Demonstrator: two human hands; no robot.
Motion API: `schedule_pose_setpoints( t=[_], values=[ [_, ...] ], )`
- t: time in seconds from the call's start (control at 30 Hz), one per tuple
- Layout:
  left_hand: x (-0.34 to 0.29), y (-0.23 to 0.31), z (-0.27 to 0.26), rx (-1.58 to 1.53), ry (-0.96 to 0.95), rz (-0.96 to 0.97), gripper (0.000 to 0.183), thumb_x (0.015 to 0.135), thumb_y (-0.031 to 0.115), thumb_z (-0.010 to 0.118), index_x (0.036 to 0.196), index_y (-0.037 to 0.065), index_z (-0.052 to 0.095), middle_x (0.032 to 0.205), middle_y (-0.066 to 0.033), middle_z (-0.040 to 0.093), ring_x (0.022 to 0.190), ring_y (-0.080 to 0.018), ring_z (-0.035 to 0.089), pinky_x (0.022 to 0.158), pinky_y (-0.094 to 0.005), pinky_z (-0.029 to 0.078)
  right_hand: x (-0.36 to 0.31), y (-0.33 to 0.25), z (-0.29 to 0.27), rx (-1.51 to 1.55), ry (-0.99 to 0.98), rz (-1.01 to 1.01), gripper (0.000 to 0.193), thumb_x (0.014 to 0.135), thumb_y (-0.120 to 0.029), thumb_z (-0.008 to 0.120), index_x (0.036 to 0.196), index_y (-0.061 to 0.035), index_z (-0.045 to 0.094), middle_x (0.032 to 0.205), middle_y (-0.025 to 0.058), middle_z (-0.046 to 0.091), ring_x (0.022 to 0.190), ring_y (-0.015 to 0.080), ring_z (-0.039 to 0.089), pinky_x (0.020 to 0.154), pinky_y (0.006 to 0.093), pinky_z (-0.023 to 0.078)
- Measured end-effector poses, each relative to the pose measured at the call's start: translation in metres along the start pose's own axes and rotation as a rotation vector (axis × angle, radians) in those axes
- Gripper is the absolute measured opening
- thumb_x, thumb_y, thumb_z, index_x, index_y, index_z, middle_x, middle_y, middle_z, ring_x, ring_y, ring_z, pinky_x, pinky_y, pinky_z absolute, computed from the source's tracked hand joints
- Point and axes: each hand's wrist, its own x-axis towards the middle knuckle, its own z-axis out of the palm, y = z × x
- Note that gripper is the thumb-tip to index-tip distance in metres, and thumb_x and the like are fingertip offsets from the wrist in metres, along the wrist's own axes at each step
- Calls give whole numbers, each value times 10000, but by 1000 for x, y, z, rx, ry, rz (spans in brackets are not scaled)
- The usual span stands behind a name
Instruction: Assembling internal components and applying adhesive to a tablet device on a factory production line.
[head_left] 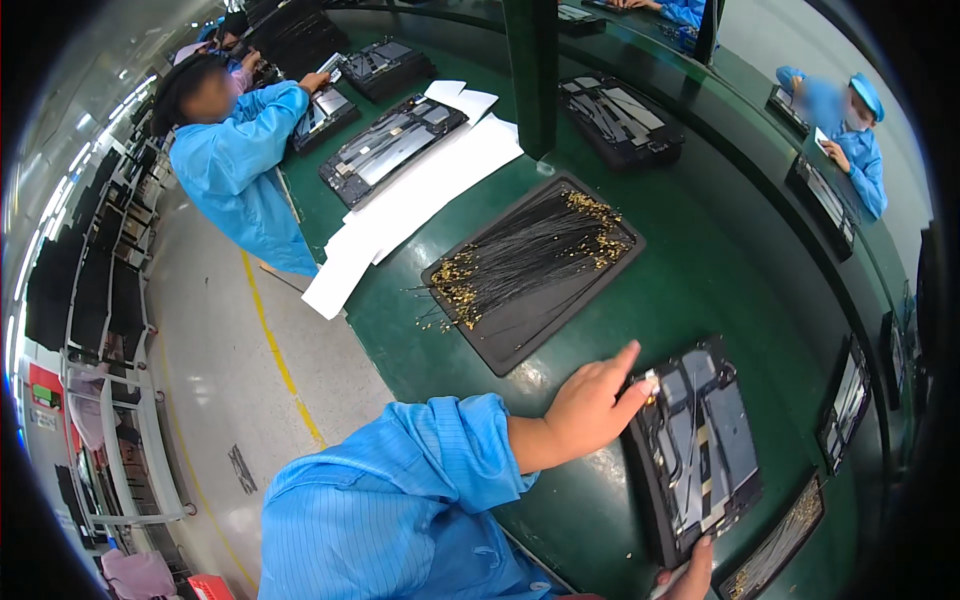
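In front of me on the right, an opened tablet (705, 450) with grey battery cells and black boards showing lies tilted on a thick black base. My left hand (590, 408) reaches to its upper left corner. The thumb presses beside a small pale part there, and the index finger stretches out past it. Nothing held shows in that hand. My right hand (692, 575) grips the tablet's near end, thumb along the edge; its other fingers are mostly hidden. A thin black cable runs along the tablet.
A dark tray (515, 350) of thin black cables with gold ends lies beyond my left hand. White sheets (440, 185) and another opened tablet (395, 145) lie farther off. A green post (530, 80) rises behind. A co-worker in blue (235, 150) works at the far left.
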Motion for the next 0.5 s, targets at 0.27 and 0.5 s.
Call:
schedule_pose_setpoints(
  t=[0.27, 0.5],
  values=[
    [2, -5, 3, -22, 105, 141, 457, 781, 266, 503, 1082, -63, 404, 1009, -221, 479, 944, -347, 446, 833, -376, 342, 94, -40, 21, 245, -34, -68, 265, 775, -290, 548, 939, -82, 527, 841, -18, 550, 604, 53, 478, 426, 161, 342],
    [6, -3, 7, 75, 98, 223, 327, 778, 262, 497, 946, -18, 523, 867, -136, 554, 852, -284, 491, 780, -360, 363, 137, -24, 40, 622, 116, -56, 487, 793, -288, 521, 1175, -55, 329, 1134, 98, 403, 911, 175, 442, 786, 260, 409]
  ],
)
